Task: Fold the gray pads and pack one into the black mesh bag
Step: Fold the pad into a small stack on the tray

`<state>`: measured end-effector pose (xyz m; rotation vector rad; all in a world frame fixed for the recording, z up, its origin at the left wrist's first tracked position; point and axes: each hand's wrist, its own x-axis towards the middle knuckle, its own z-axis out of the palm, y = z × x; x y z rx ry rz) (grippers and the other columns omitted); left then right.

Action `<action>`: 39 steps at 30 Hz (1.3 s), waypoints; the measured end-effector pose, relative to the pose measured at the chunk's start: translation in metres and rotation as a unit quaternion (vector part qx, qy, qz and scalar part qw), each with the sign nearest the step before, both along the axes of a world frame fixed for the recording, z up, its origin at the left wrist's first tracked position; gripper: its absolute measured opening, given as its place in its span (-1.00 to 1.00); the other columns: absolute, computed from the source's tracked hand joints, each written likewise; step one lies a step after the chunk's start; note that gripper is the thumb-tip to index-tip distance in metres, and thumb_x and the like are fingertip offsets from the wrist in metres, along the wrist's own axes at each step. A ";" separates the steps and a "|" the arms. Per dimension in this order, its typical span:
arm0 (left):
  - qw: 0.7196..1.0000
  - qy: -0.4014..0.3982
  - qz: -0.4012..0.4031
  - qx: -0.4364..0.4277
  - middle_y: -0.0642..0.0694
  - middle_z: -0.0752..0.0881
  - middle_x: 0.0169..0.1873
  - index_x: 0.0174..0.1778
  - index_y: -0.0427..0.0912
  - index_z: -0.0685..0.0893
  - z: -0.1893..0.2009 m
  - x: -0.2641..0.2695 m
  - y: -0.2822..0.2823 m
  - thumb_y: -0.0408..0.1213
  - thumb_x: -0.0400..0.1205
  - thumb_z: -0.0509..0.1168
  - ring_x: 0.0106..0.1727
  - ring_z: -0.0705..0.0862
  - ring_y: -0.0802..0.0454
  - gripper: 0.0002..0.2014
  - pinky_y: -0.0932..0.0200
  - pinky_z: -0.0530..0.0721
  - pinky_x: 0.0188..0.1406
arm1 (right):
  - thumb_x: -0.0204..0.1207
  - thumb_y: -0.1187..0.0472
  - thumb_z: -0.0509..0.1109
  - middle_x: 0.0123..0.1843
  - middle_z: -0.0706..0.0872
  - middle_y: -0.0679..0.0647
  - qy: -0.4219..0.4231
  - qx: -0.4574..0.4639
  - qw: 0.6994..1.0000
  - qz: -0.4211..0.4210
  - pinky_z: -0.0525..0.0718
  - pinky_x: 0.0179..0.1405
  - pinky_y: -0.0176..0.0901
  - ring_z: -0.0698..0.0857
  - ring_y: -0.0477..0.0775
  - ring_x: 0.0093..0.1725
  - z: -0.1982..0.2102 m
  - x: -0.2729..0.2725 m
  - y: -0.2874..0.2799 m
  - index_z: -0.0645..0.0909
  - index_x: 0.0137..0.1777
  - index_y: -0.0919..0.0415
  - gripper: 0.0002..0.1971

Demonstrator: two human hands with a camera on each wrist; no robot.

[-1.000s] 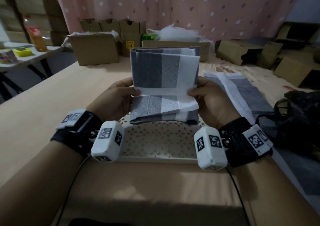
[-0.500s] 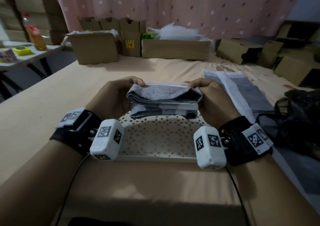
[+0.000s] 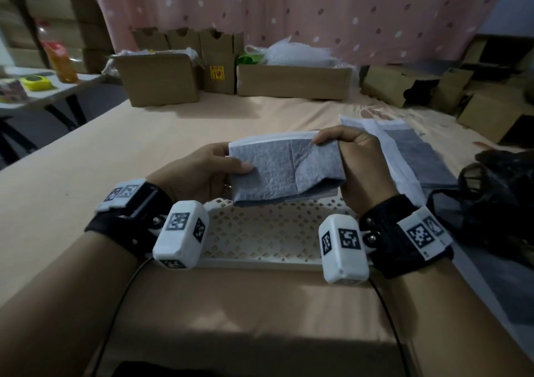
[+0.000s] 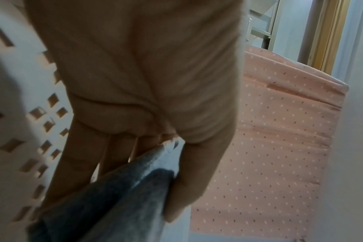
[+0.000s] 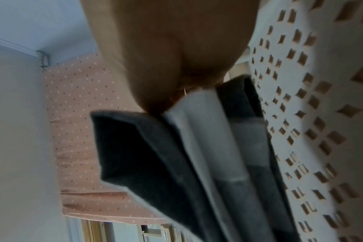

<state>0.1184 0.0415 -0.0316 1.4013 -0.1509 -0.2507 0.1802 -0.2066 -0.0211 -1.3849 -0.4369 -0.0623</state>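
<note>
I hold a folded gray pad (image 3: pixel 284 171) with a white edge just above the white perforated tray (image 3: pixel 265 232). My left hand (image 3: pixel 213 168) pinches its left end, thumb on top and fingers beneath. My right hand (image 3: pixel 355 162) grips its right end. The left wrist view shows the gray pad (image 4: pixel 122 193) pinched between thumb and fingers. In the right wrist view the gray pad (image 5: pixel 207 163) shows as several stacked layers. More flat gray pads (image 3: pixel 404 157) lie to the right on the table. The black mesh bag (image 3: pixel 497 200) sits at the right edge.
Cardboard boxes (image 3: pixel 291 80) line the far edge of the tan table (image 3: pixel 86 174), with more at the back right. A side table (image 3: pixel 43 87) with a yellow tape roll stands at far left. A pink dotted curtain (image 3: pixel 289 9) hangs behind.
The pad stood upright and partly unfolded a second ago. It was folded down into a compact bundle, and now it is tilted with its gray face toward me. Both hands kept hold.
</note>
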 end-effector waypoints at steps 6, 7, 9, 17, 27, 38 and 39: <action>0.995 -0.052 0.082 0.026 -0.28 0.77 0.09 0.30 -0.32 0.63 0.000 0.002 -0.002 -0.57 0.44 0.42 0.04 0.80 -0.15 -0.53 -0.01 0.84 -0.08 | 0.60 0.36 0.13 -0.03 0.81 0.02 0.058 0.031 0.998 0.018 0.60 -0.11 -0.05 0.72 0.01 -0.07 0.004 -0.002 0.001 0.79 0.16 0.01 -0.57; 0.993 -0.063 0.094 0.026 -0.27 0.77 0.08 0.29 -0.31 0.64 0.001 0.002 -0.002 -0.57 0.43 0.42 0.04 0.80 -0.15 -0.53 0.00 0.84 -0.08 | 0.61 0.30 0.12 -0.02 0.75 0.05 0.069 0.048 0.996 0.030 0.57 -0.11 -0.06 0.67 0.00 -0.08 0.004 -0.002 0.001 0.74 0.26 0.00 -0.58; 0.990 -0.079 0.119 0.018 -0.33 0.76 0.14 0.32 -0.33 0.63 0.000 0.003 -0.001 -0.53 0.42 0.40 0.10 0.78 -0.20 -0.51 -0.04 0.83 -0.03 | 0.55 0.24 0.15 0.05 0.68 0.08 0.079 0.051 0.994 0.050 0.56 -0.11 -0.09 0.64 -0.01 -0.05 0.004 -0.002 0.000 0.67 0.40 0.02 -0.53; 0.978 -0.130 0.164 0.008 -0.39 0.70 0.15 0.31 -0.39 0.60 -0.001 0.005 0.002 -0.60 0.47 0.37 0.19 0.71 -0.26 -0.55 -0.20 0.73 0.18 | 0.45 0.50 0.43 0.17 0.80 0.21 0.073 -0.106 0.989 0.078 0.70 0.28 0.21 0.74 0.27 0.23 0.000 -0.007 0.008 0.68 0.25 0.14 -0.59; 0.980 -0.138 0.125 0.075 -0.28 0.71 -0.04 0.04 -0.33 0.65 -0.003 0.006 0.003 -0.56 0.39 0.33 0.05 0.70 -0.14 -0.70 0.02 0.72 -0.01 | 0.46 0.49 0.49 0.11 0.87 0.04 0.066 -0.237 0.969 -0.001 0.73 0.29 0.20 0.79 0.09 0.17 -0.009 0.001 0.004 0.76 0.27 0.21 -0.60; 0.976 -0.083 0.047 0.197 -0.20 0.71 0.34 0.43 -0.21 0.59 -0.004 0.002 0.003 -0.52 0.37 0.41 0.39 0.67 -0.09 -0.37 -0.15 0.62 0.39 | 0.42 0.44 0.56 0.06 0.86 -0.01 0.035 -0.317 0.947 -0.039 0.75 0.24 0.18 0.79 0.09 0.13 -0.012 0.003 0.004 0.77 0.20 0.12 -0.63; 0.974 -0.079 0.048 0.209 -0.20 0.71 0.34 0.44 -0.22 0.59 -0.004 0.002 0.003 -0.50 0.37 0.41 0.40 0.66 -0.11 -0.36 -0.20 0.59 0.42 | 0.42 0.45 0.56 0.07 0.85 -0.01 0.036 -0.323 0.945 -0.037 0.75 0.24 0.16 0.79 0.08 0.13 -0.011 0.002 0.003 0.76 0.20 0.13 -0.62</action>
